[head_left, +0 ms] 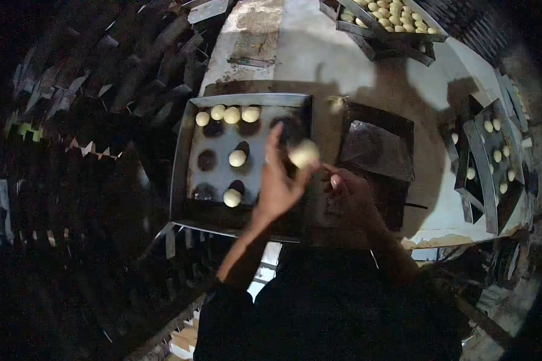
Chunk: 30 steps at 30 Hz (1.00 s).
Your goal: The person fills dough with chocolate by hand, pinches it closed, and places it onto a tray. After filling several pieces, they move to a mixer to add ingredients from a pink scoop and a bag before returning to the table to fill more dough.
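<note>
My left hand is over the right side of a square metal baking tray, fingers raised and thumb apart. A pale dough ball, blurred by motion, rests against its thumb side. My right hand is just right of the tray, its fingers curled and one fingertip pointing at the ball. What its fingers hold, if anything, is hidden. In the tray, several dough balls line the far edge, one of them the rightmost ball. Two more, a middle ball and a near ball, sit apart.
Beyond my right hand lies a dark, shallow pan on the pale worktop. A tray full of dough balls stands at the far right. Overlapping trays with several balls are at the right edge. Dark stacked metal pieces fill the left.
</note>
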Each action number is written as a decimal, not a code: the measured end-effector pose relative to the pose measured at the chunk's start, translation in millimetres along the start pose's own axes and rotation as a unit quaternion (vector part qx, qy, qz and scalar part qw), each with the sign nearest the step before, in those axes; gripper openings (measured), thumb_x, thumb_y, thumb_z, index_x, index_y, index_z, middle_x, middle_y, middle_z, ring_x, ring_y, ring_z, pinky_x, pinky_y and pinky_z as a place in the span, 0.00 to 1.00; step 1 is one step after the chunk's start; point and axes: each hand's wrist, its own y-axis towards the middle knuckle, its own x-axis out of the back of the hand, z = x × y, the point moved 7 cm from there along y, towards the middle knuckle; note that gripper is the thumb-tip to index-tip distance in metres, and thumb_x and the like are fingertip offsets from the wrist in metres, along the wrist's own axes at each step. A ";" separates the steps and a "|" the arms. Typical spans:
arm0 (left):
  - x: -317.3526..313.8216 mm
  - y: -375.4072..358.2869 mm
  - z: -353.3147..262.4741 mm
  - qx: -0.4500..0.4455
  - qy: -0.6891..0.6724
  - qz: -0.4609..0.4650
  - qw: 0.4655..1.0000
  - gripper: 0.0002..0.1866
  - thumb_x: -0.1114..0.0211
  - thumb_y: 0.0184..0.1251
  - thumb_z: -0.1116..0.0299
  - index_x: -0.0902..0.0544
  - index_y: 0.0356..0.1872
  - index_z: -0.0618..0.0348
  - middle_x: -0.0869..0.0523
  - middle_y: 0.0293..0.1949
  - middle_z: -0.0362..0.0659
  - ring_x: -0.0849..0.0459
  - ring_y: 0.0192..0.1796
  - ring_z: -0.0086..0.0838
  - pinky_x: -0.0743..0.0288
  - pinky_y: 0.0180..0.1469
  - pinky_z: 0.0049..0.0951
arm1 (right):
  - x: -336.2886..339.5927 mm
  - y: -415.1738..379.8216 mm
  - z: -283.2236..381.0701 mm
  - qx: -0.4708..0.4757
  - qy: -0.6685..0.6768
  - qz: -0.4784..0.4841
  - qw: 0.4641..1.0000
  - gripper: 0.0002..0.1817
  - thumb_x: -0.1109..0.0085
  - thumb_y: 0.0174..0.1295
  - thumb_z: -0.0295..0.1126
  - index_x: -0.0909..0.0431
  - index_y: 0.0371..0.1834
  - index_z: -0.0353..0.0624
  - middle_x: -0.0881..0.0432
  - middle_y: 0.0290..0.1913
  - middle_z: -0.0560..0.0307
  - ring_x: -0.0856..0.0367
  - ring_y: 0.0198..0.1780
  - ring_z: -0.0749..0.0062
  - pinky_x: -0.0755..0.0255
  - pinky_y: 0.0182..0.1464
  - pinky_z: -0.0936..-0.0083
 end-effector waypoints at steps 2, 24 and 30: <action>-39.2 -19.4 -26.5 0.021 0.027 0.061 0.998 0.55 0.28 0.55 0.72 0.61 0.74 0.58 0.25 0.55 0.58 0.18 0.52 0.41 0.24 0.54 0.37 | 17.0 1.9 31.7 0.054 -0.057 0.058 0.995 0.19 0.40 0.64 0.35 0.22 0.56 0.42 0.18 0.49 0.52 0.18 0.49 0.68 0.26 0.52 0.73; -92.2 -229.1 -114.6 0.154 -0.052 -0.189 0.969 0.15 0.46 0.75 0.65 0.20 0.44 0.70 0.20 0.31 0.38 0.27 0.35 0.19 0.31 0.39 0.21 | -6.0 -140.8 9.3 0.313 -0.132 0.057 0.939 0.08 0.43 0.62 0.29 0.22 0.41 0.38 0.24 0.32 0.46 0.22 0.35 0.56 0.30 0.34 0.65; -121.5 -321.3 -85.2 0.297 -0.415 -0.215 0.832 0.16 0.44 0.74 0.60 0.19 0.43 0.65 0.16 0.37 0.41 0.19 0.39 0.23 0.25 0.46 0.25 | -5.0 -211.6 -16.3 0.409 -0.149 0.013 0.900 0.11 0.53 0.70 0.32 0.26 0.45 0.37 0.26 0.43 0.44 0.28 0.43 0.50 0.34 0.48 0.61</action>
